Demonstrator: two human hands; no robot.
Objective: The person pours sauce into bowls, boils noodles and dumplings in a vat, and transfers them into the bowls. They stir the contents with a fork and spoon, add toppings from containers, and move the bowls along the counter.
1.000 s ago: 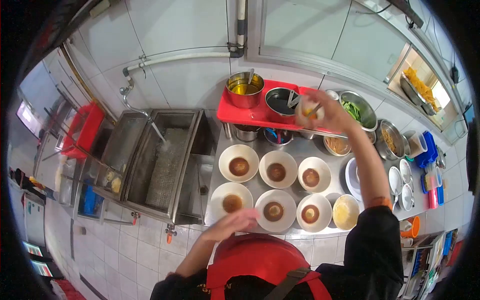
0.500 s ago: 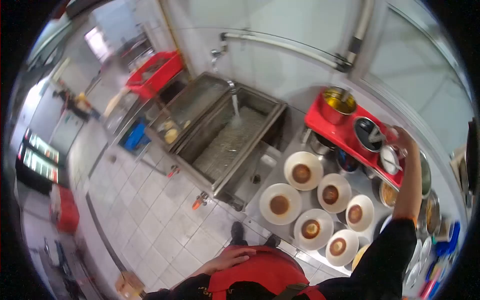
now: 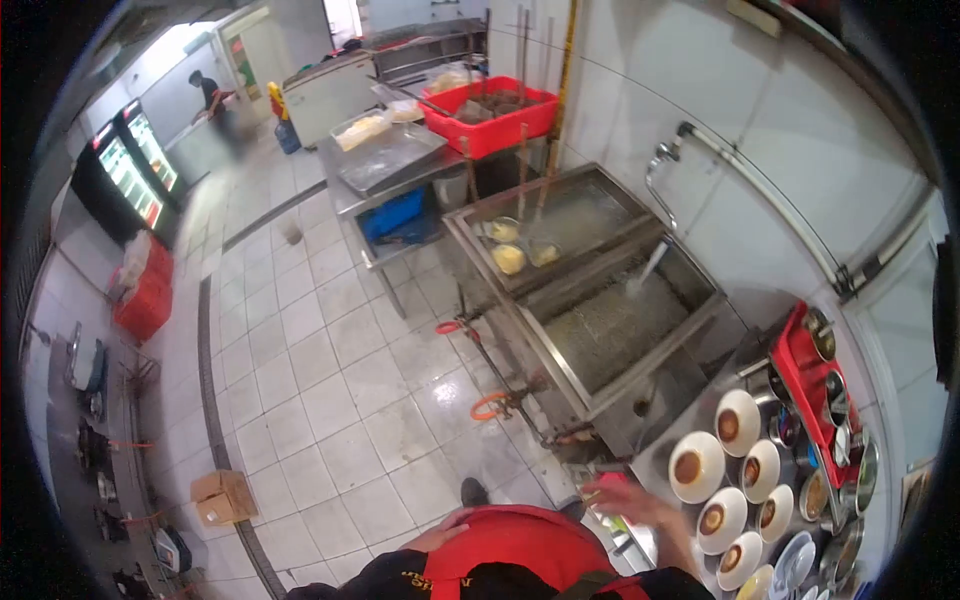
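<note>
Right hand (image 3: pixel 625 497) withdrawn from red tray (image 3: pixel 800 375), fingers apart, left hand (image 3: pixel 440 538) on apron, fingers together

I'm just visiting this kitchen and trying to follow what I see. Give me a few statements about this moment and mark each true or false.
1. The white bowls on the steel counter hold a brown sauce. True.
2. The right hand is holding a ladle. False: it is blurred, held out near the counter's edge, and no ladle shows in it.
3. Water runs from the tap into the steel trough. True.
4. The left hand is lifting a bowl. False: it rests by the red apron.
5. The crate on the far table is blue. False: it is red.
</note>
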